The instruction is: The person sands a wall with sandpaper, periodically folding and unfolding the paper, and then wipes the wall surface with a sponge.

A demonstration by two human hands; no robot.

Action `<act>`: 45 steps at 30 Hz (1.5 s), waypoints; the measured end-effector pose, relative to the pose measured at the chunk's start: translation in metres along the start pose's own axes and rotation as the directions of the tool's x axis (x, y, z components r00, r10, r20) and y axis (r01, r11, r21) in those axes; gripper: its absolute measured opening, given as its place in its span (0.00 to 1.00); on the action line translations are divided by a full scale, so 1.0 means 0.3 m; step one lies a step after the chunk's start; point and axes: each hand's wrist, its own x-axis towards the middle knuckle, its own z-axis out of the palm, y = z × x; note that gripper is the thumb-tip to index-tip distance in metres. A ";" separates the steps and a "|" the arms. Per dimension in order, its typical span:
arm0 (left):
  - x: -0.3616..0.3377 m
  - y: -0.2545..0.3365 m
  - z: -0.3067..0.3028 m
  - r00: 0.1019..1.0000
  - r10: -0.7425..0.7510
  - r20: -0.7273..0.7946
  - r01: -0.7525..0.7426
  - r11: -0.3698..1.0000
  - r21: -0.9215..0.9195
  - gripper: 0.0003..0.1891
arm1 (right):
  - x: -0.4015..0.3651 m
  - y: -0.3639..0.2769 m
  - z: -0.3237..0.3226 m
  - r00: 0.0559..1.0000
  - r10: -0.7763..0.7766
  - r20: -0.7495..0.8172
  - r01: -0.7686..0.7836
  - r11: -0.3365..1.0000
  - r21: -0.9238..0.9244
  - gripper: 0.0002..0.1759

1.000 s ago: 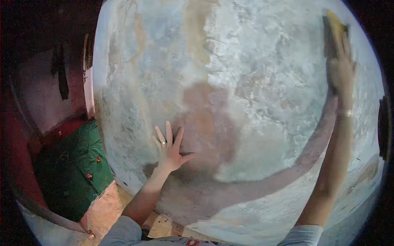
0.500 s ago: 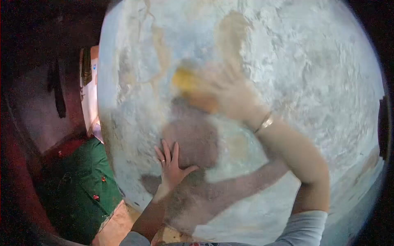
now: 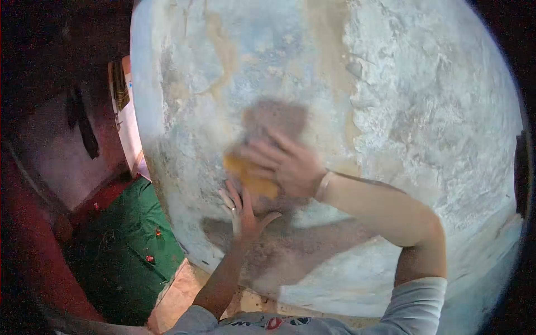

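Observation:
Under my right hand is a yellow-orange pad, pressed flat to a patchy pale blue wall; motion blurs both somewhat. A bracelet circles the right wrist. My left hand lies against the same wall just below the pad, fingers spread and a ring on one of them. It holds nothing. Brown stains and rough, peeling plaster mark the wall above and to the right of my hands. My shadow falls across the wall around both hands.
Green cloth with small red items covers the floor at the lower left. Behind it stand a dark reddish wall with a dark hanging strip and a bright doorway. Pale floor shows at the wall's foot.
My right hand and the pad have moved down the wall, closer to my left hand. The left hand sits slightly further right in view, and the view has shifted a little.

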 end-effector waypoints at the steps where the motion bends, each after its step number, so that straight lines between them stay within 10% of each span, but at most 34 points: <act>1: 0.000 -0.010 0.005 1.000 -0.015 0.015 0.015 0.999 0.044 0.77 | 0.002 0.053 -0.020 0.998 -0.027 -0.056 0.027 1.000 0.002 0.38; 4: -0.027 -0.039 0.026 0.999 -0.029 0.036 0.025 0.995 0.099 0.79 | -0.002 0.288 -0.087 0.968 -0.106 -0.227 0.109 0.994 0.002 0.35; 5: -0.028 -0.046 0.023 0.999 -0.019 0.035 0.017 0.998 0.064 0.79 | 0.048 0.434 -0.207 0.907 -0.245 -0.341 0.045 0.864 -0.502 0.28; 11: -0.086 -0.127 0.114 0.999 -0.014 -0.039 0.012 0.999 -0.037 0.78 | -0.013 0.616 -0.401 0.641 0.247 -0.727 -0.696 0.586 -0.415 0.27; 14: -0.174 -0.219 0.216 0.992 -0.119 0.047 0.127 0.958 -0.255 0.75 | -0.018 0.215 -0.118 0.870 0.299 -0.391 -0.487 0.642 -0.592 0.28; 15: -0.196 -0.225 0.233 0.986 -0.147 0.080 0.163 0.947 -0.276 0.74 | -0.088 0.030 0.096 0.915 0.332 -0.229 -0.372 0.913 -0.164 0.31; 17: -0.276 -0.209 0.247 0.974 -0.188 0.126 0.214 0.946 -0.245 0.71 | -0.249 -0.169 0.313 1.000 -0.014 -0.010 0.016 0.971 0.239 0.35; 20: -0.374 -0.245 0.219 0.977 -0.145 0.158 0.175 0.964 -0.201 0.67 | -0.351 -0.235 0.354 0.825 -0.540 0.169 0.526 0.842 0.125 0.35; 24: -0.368 -0.175 0.150 0.916 -0.256 0.308 0.316 0.935 -0.162 0.66 | -0.101 0.190 0.039 0.973 -0.102 -0.208 0.072 0.987 -0.147 0.34; 29: -0.373 -0.119 0.143 0.920 -0.188 0.344 0.317 0.874 -0.368 0.64 | 0.012 0.332 -0.099 0.694 0.291 -0.658 -0.559 0.794 -0.238 0.32; 33: -0.489 -0.139 0.183 0.906 -0.122 0.405 0.280 0.891 -0.358 0.61 | -0.035 -0.113 0.273 0.856 0.331 -0.396 -0.403 0.909 -0.111 0.30; 36: -0.625 -0.190 0.237 0.873 -0.051 0.485 0.234 0.916 -0.325 0.58 | -0.247 -0.573 0.643 0.998 -0.045 -0.039 0.044 0.999 -0.020 0.30; 39: -0.603 -0.187 0.106 0.352 0.096 0.931 0.429 0.868 -0.251 0.44 | -0.327 -0.651 0.697 0.971 -0.226 0.073 0.225 0.974 0.029 0.29; 41: -0.554 -0.198 0.043 0.078 0.224 0.971 0.338 0.911 -0.237 0.35 | -0.237 -0.485 0.564 0.998 -0.038 -0.045 0.047 0.977 0.208 0.26; 43: -0.559 -0.206 0.043 0.033 0.213 0.976 0.374 0.903 -0.210 0.30 | -0.140 -0.167 0.412 0.943 0.219 -0.252 -0.101 0.906 0.411 0.24; 44: -0.581 -0.212 0.059 0.129 0.145 0.981 0.449 0.873 -0.188 0.29 | -0.040 0.012 0.084 0.961 0.173 0.217 -0.216 0.957 0.194 0.24; 45: -0.597 -0.216 0.071 0.216 0.070 0.974 0.516 0.838 -0.174 0.29 | -0.003 0.159 -0.052 0.955 0.266 0.131 -0.267 0.964 -0.005 0.25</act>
